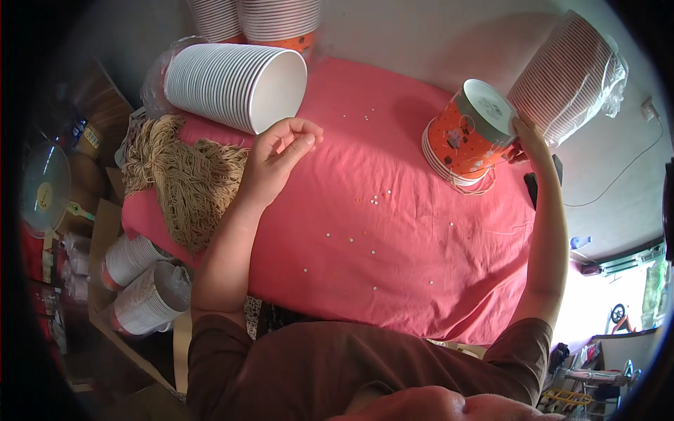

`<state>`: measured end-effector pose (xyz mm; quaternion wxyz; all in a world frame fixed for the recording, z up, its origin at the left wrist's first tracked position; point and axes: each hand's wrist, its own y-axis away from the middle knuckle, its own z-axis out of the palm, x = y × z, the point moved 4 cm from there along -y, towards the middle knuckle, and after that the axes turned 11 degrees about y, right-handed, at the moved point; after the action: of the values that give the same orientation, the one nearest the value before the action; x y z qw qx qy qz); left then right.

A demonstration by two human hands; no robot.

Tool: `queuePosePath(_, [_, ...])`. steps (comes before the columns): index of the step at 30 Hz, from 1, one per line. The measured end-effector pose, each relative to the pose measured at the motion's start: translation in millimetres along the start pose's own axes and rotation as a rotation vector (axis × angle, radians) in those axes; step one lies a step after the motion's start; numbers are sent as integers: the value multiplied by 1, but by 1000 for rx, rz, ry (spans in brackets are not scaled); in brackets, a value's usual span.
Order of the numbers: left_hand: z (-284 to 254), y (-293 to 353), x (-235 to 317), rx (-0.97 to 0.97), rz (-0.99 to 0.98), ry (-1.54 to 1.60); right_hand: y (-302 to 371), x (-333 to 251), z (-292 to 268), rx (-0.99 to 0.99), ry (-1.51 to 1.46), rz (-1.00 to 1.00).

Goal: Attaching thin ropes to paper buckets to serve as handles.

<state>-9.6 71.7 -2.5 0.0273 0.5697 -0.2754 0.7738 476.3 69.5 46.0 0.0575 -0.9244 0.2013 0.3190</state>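
My right hand (531,145) grips the side of an orange printed paper bucket (456,137), its pale base turned up. The bucket sits tilted over other upturned buckets, whose white rims (437,160) show beneath it. A loop of tan cord (479,188) hangs by those rims. Over the left of the table, my left hand (279,158) is raised with fingers curled and thumb tip close to the fingertips; nothing shows between them. Just beyond it lies a nested stack of white paper buckets (232,81), open end facing right. A heap of tan cords (200,179) lies beside my left forearm.
Small white bits (374,200) dot the pink cloth (393,266) on the table. A plastic-wrapped bucket stack (562,81) leans by the wall at far right. More stacks (277,21) stand at the back. At lower left, a cardboard box (133,358) borders wrapped buckets (149,302).
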Motion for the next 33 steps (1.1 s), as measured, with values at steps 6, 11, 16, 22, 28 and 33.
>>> queuePosePath(6, [-7, 0, 9, 68, 106, -119, -4, 2, 4, -47, 39, 2])
queuePosePath(11, [-30, -8, 27, 343, 301, -380, -36, 48, -23, 256, 163, -495])
queuePosePath(16, [-53, 0, 44, 570, 418, -931, 46, -73, 4, 762, 513, -791])
queuePosePath(22, [-66, -3, 25, 564, 341, -1129, 111, -173, 119, 463, 450, -1086])
queuePosePath(28, [-66, -9, 18, 598, 366, -1179, 108, -230, 224, -35, 44, -1103])
queuePosePath(33, [-76, -4, 19, 591, 335, -1017, 103, -278, 289, -180, -351, -966])
